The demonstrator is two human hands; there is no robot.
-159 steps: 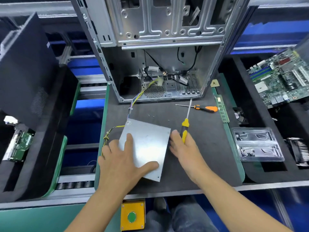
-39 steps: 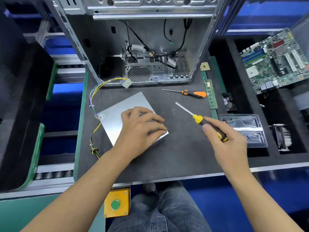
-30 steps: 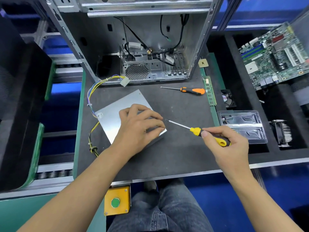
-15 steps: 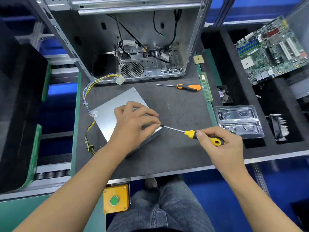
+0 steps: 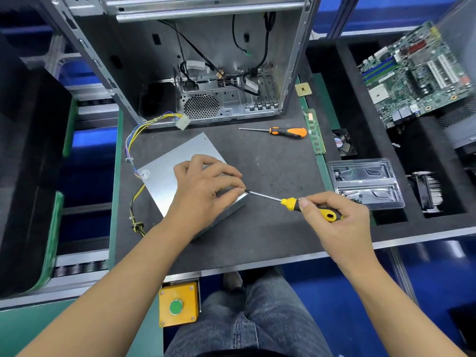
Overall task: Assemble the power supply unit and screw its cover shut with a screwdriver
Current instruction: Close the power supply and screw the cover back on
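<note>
The power supply unit (image 5: pixel 177 161), a flat silver metal box with a bundle of coloured wires (image 5: pixel 134 143) at its left, lies on the dark mat. My left hand (image 5: pixel 203 191) presses on its cover near the right corner, fingertips pinched at the edge. My right hand (image 5: pixel 332 217) grips the yellow-and-black screwdriver (image 5: pixel 291 202). Its tip meets the unit's right corner just under my left fingertips. Whether a screw sits there is hidden.
An open computer case (image 5: pixel 206 73) stands behind the unit. An orange screwdriver (image 5: pixel 286 131) and a memory stick (image 5: pixel 314 132) lie to the right of it. A clear plastic tray (image 5: pixel 365 184) with screws sits at the right, a motherboard (image 5: pixel 417 73) beyond. A yellow button box (image 5: pixel 177 305) hangs below the bench edge.
My right hand brought the yellow screwdriver from mid-air down and left until its tip reached the unit's right corner. My left hand stayed on the cover, fingers shifting toward the tip.
</note>
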